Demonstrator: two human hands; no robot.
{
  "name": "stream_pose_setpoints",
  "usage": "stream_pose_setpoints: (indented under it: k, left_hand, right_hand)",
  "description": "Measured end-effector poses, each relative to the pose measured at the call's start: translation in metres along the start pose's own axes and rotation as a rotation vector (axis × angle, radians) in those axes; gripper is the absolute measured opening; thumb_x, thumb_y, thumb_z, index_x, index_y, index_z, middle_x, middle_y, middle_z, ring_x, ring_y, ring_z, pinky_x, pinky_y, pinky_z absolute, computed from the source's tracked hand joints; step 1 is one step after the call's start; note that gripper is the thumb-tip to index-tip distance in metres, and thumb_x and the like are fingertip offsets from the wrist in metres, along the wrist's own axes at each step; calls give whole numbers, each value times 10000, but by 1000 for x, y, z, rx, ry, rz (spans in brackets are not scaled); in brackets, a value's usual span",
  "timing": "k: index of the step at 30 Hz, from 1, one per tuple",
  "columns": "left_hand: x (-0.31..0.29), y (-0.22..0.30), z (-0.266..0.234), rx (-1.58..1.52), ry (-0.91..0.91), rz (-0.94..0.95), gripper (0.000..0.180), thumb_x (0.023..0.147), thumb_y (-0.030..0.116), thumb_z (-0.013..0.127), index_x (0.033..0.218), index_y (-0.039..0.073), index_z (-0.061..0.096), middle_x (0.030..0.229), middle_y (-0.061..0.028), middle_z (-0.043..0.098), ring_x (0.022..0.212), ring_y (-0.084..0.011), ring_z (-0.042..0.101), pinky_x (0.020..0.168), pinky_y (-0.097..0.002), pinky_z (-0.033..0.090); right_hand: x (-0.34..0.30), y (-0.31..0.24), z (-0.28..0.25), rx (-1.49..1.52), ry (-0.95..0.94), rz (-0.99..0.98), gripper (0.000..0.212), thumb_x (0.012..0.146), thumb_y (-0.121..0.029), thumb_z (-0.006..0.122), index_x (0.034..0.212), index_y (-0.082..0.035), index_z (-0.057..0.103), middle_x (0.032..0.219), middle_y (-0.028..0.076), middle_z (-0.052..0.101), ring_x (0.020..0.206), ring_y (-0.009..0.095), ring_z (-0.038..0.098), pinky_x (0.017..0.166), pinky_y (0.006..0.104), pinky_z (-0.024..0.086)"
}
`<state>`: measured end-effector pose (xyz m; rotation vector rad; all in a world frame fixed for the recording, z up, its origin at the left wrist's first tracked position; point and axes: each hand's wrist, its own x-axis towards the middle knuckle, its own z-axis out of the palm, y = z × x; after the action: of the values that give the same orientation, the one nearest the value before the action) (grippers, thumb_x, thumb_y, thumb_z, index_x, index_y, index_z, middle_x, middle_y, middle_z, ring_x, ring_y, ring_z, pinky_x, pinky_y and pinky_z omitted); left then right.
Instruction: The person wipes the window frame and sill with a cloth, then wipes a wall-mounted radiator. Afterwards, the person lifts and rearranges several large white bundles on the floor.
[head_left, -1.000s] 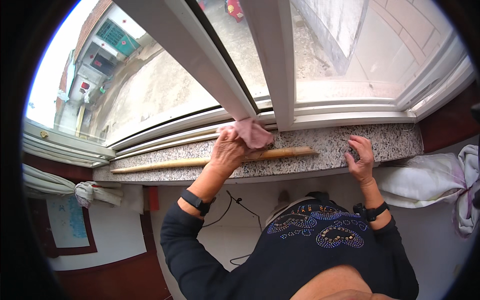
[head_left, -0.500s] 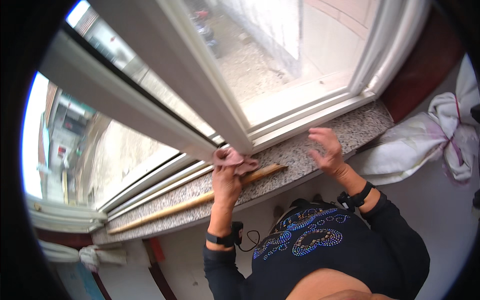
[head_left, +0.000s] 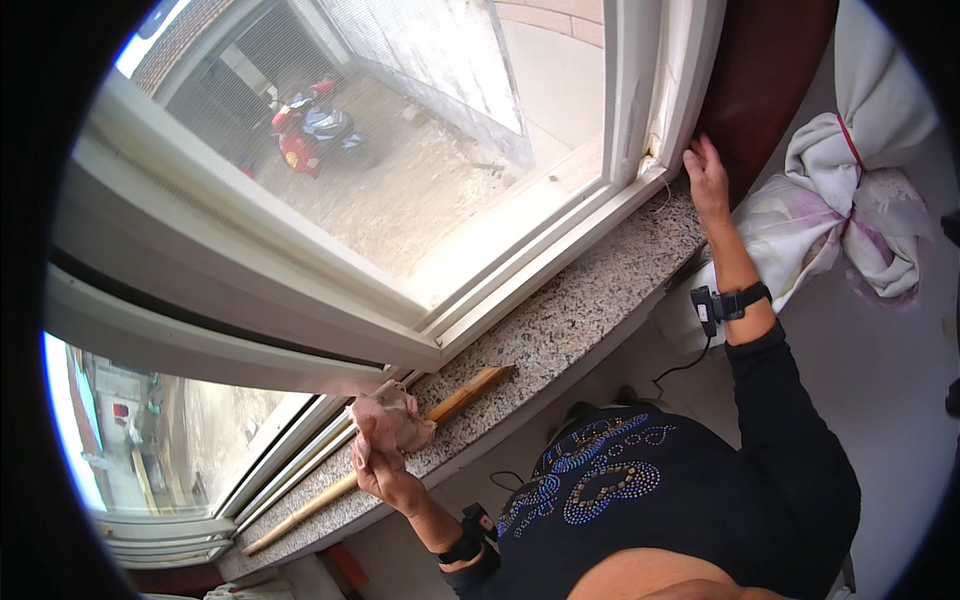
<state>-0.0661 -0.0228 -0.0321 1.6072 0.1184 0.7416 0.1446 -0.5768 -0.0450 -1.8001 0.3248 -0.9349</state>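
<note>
My left hand (head_left: 388,478) grips a crumpled pink cloth (head_left: 392,412) above the granite windowsill (head_left: 560,330), by the lower corner of the sliding window frame (head_left: 400,345). Under the cloth and hand runs a long wooden stick (head_left: 310,515), which lies along the sill and is partly hidden by them. At the sill's far right end is my right hand (head_left: 708,180), fingers stretched out and holding nothing. It rests at the dark red panel (head_left: 765,90) beside the white window jamb (head_left: 672,95); whether the palm presses on it I cannot tell.
A white curtain (head_left: 790,235) tied in a knot hangs on the right, close to my right forearm. The window track (head_left: 290,465) runs along the sill on the left. Outside the glass stands a motorbike (head_left: 325,125) in a yard.
My right hand has moved right and away from me, to the dark red panel. My left hand has shifted left and nearer with the cloth. My view has turned.
</note>
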Motion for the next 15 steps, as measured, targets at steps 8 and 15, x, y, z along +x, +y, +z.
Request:
stream_pose_setpoints:
  k: [8, 15]
  left_hand:
    - [-10, 4, -14, -106, 211, -34, 358, 940, 35, 377, 1249, -29, 545, 1201, -133, 595, 803, -120, 545, 741, -238, 436]
    - [-16, 17, -6, -288, 69, -43, 406, 984, 118, 353, 1357, -4, 457, 1208, -185, 563, 863, -223, 625, 642, -290, 496]
  right_hand:
    - [11, -6, 2, -271, 19, -69, 495, 903, -305, 563, 1287, 2, 506, 1207, 220, 583, 1098, 295, 586, 943, 361, 442]
    - [24, 9, 10, -96, 14, -49, 425, 891, -315, 565, 1200, -24, 580, 1074, 190, 648, 1008, 297, 620, 895, 358, 460]
